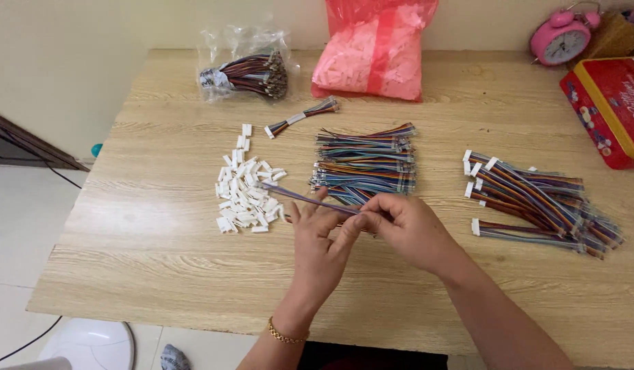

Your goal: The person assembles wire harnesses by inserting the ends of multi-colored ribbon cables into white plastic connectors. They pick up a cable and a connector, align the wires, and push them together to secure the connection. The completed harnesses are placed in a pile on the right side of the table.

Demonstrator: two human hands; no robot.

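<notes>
Left hand [322, 240] and right hand [406, 226], fingers pinching one ribbon wire [307, 199], white connectors [245, 195] beside

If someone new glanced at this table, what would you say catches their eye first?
Probably the two hands at the centre front: the left hand and right hand pinch a thin multicoloured wire strip together. Just behind lie a heap of small white connector housings and a stack of rainbow wire bundles. At the far edge, a bright pink plastic bag stands out.
</notes>
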